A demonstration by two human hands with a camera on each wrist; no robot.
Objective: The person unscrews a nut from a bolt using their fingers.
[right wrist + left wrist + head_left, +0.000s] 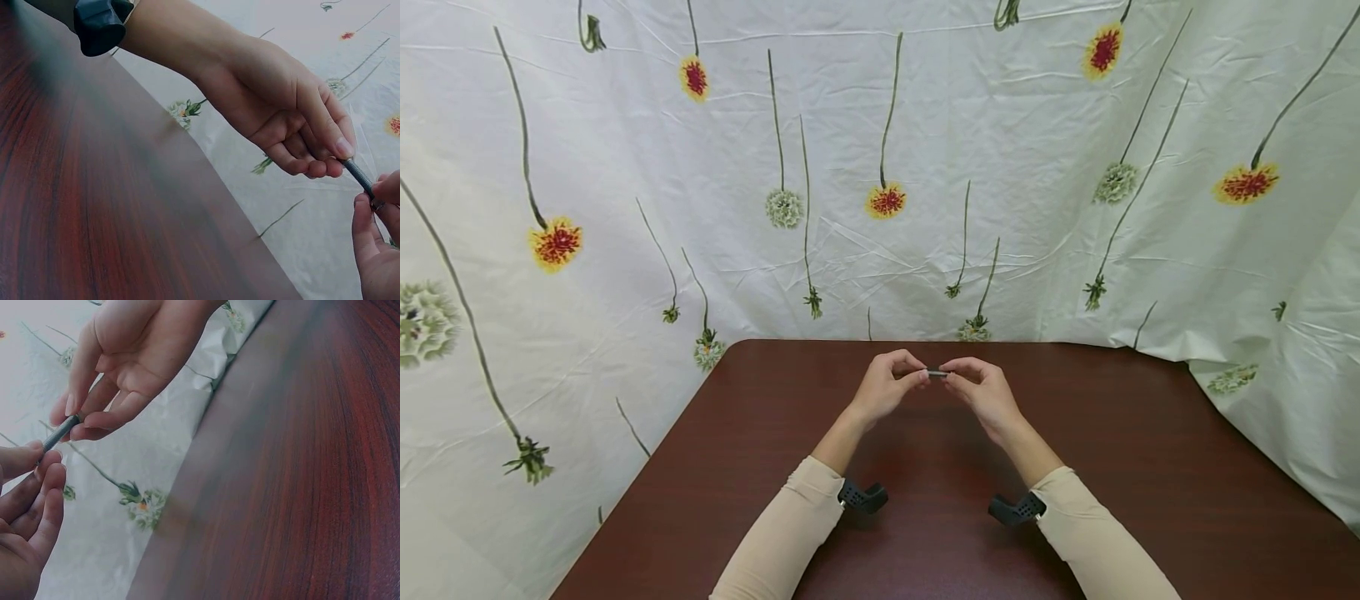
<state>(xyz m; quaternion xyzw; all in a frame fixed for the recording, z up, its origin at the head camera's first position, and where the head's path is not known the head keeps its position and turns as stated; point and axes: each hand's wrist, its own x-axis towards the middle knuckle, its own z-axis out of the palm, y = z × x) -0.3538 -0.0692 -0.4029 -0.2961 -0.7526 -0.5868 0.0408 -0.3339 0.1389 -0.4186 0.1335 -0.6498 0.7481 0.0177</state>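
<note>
A short grey threaded rod, like a bolt (937, 373), is held level between both hands over the far part of the table. My left hand (882, 388) pinches its left end between thumb and fingertips. At the right end, my right hand (987, 395) has the same kind of pinch. Ridges of thread show along the bolt (358, 173) in the right wrist view, with a dark ring at the right hand's fingertips. In the left wrist view the bolt (59, 433) spans the small gap between the hands, both its ends covered by fingers.
The dark red-brown wooden table (925, 542) stretches below both arms. Behind it and at the sides hangs a white cloth (842, 250) printed with flowers. Each wrist wears a dark strap, the left strap (862, 497) and right strap (1017, 508) jutting inward.
</note>
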